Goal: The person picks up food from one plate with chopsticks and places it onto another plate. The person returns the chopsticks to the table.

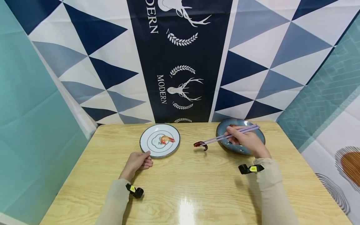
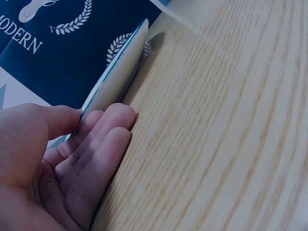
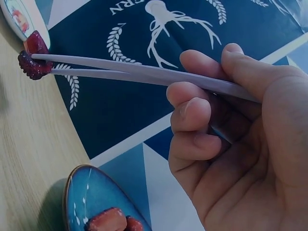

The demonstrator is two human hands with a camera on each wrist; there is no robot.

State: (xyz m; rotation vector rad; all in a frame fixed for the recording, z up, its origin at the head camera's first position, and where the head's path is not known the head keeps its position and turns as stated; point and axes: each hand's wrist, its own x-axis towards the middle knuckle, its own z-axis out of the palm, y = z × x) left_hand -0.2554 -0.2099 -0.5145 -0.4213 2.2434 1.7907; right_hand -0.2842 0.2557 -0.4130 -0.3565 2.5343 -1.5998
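Observation:
My left hand (image 1: 138, 162) pinches the near rim of a white plate (image 1: 146, 139), thumb on top and fingers beneath. An orange-red shrimp (image 1: 168, 139) lies on this plate, over a printed design. In the left wrist view the plate (image 2: 113, 79) shows edge-on, with the thumb at its rim. My right hand (image 1: 248, 142) holds a pair of pale purple chopsticks (image 3: 144, 72) above a blue plate (image 1: 221, 132). Between their tips hangs a dark red octopus tentacle piece (image 3: 36, 57), over the wood between the two plates. Reddish food pieces (image 3: 108, 221) lie on the blue plate, partly hidden by the right hand.
Both plates stand near the back of a light wood table (image 1: 180, 181). Behind it hangs a patterned cloth (image 1: 185, 56) with deer heads and triangles. Teal cloth (image 1: 33, 118) closes off the left side. Each wrist carries a small black camera (image 1: 250, 169).

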